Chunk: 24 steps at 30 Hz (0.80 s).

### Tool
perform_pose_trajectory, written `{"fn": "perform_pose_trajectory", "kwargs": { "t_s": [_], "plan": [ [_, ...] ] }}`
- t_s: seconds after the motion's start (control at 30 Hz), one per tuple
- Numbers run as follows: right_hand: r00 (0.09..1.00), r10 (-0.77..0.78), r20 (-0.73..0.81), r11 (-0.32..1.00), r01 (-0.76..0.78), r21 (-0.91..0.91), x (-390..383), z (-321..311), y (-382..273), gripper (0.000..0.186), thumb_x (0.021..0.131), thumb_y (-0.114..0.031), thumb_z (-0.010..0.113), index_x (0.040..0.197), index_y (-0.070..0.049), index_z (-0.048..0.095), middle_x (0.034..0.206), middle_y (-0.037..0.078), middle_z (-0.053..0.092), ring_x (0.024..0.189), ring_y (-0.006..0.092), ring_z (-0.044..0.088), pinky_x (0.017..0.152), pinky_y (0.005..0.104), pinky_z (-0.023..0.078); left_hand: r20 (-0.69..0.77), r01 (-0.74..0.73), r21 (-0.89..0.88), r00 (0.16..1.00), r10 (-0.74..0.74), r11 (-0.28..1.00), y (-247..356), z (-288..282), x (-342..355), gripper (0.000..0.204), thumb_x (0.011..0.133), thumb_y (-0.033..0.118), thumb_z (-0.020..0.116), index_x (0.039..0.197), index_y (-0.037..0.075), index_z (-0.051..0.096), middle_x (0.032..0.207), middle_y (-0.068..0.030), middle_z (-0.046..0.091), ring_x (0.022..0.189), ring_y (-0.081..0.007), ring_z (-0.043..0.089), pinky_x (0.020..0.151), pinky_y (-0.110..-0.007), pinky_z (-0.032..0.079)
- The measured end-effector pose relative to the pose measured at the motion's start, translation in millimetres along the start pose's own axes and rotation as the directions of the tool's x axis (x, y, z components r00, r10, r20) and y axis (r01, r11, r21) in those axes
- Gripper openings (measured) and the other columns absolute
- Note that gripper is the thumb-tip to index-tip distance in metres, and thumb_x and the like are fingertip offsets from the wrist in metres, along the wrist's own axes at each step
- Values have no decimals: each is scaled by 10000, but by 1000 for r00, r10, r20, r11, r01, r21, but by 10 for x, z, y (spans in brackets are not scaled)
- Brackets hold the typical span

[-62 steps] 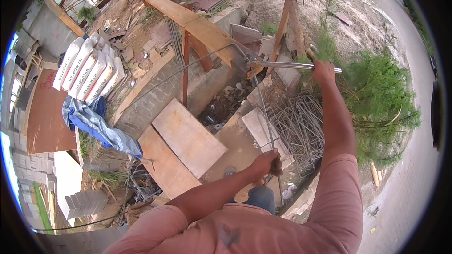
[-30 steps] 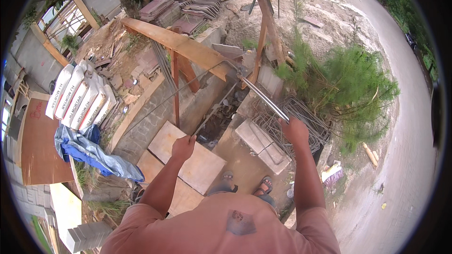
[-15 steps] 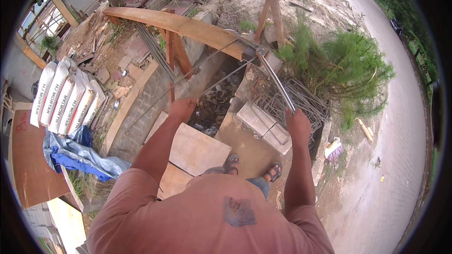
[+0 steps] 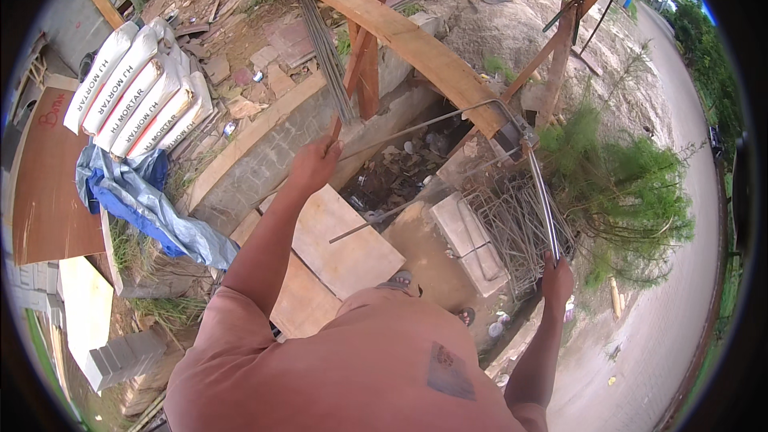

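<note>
My right hand (image 4: 558, 278) grips the lower end of a long silver pipe (image 4: 540, 192), whose upper end joins a metal bending fixture (image 4: 520, 134) at the near end of an orange timber plank (image 4: 384, 28). My left hand (image 4: 316, 164) is closed on a long thin steel rod (image 4: 408, 124) running toward that fixture and bent there. A second rod (image 4: 360, 228) slants lower, its free end over pale boards (image 4: 344, 236). Bent steel rods (image 4: 520, 224) lie heaped below the pipe, beside a light slab (image 4: 468, 248).
White sacks (image 4: 132, 92), a blue tarp (image 4: 160, 204) and a brown panel (image 4: 52, 192) are at left. A debris-filled pit (image 4: 400, 164) lies ahead, edged by concrete (image 4: 224, 192). Timber props (image 4: 560, 64), a feathery green shrub (image 4: 616, 208) and a paved path (image 4: 672, 256) are at right.
My right hand has moved down and rightward, the pipe turning steeper. My left hand has risen slightly. The lower rod's end now shows below my left hand, and the view has shifted.
</note>
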State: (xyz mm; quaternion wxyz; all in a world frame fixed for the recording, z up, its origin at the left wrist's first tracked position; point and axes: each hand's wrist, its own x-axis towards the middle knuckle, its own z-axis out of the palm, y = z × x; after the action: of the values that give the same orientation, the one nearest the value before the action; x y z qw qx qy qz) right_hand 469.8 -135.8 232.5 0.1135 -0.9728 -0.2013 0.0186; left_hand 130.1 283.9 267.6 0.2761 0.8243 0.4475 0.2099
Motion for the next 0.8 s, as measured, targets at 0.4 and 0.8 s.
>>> {"fn": "perform_pose_trajectory", "kwargs": {
  "t_s": [0.4,0.8],
  "plan": [
    [977,-184,108,983,185,-1,456,-595,21,467,883,-450,586,810,11,605,730,236,621,703,436,600,636,487,451,276,117,57,953,-128,992,-1096,97,102,442,911,400,564,726,13,671,687,-146,611,655,-275,578,656,-400,447],
    [994,85,75,996,-83,-25,243,-452,-117,562,882,-552,525,914,-7,659,867,234,658,864,434,627,770,492,478,230,35,17,972,-38,999,-1018,186,96,452,915,412,561,721,16,662,662,-145,606,636,-245,578,632,-387,439]
  ]
}}
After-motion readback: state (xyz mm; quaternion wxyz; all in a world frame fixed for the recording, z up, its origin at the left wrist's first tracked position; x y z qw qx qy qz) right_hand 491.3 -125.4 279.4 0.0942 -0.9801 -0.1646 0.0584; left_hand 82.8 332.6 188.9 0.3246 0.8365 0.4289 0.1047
